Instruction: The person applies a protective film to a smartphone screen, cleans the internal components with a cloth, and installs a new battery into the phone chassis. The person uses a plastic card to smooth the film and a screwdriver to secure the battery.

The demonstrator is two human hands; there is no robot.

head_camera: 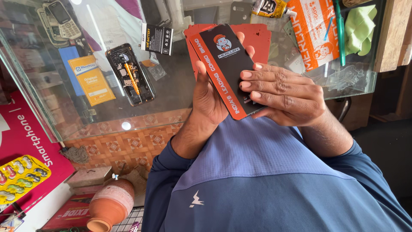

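Flat black rectangular phone-screen part with an orange strip down one long side (pixel 227 68): it is held up in both hands, tilted, above the glass counter top (pixel 171 94) and close in front of the person's chest. The left hand (pixel 209 96) cups it from behind and below, thumb lying along the orange edge, fingertips just showing past the far side. The right hand (pixel 285 92) lies over its lower right part, three fingers stretched flat on the black face and pressing it, so both hands grip the part between them.

Its printed film is still on, and nothing is fitted to it yet. Judging by that, the work is at an early stage, with peeling and fitting left to do.

Just behind the part lies a reddish-brown flat backing card (pixel 257 36), partly hidden by it. Left of the part, on the glass, rests an opened black phone body with its inner boards and an orange flex strip bare (pixel 131 74). Between that and the part stands a small black battery pack (pixel 157 38). Farther left lies a yellow-orange accessory box (pixel 91 79). Right of the part are an orange printed packet (pixel 315 32), a green pen (pixel 340 32) and a pale green cloth (pixel 361 28). Below the part, near the floor, stands a brown clay pot (pixel 110 205).
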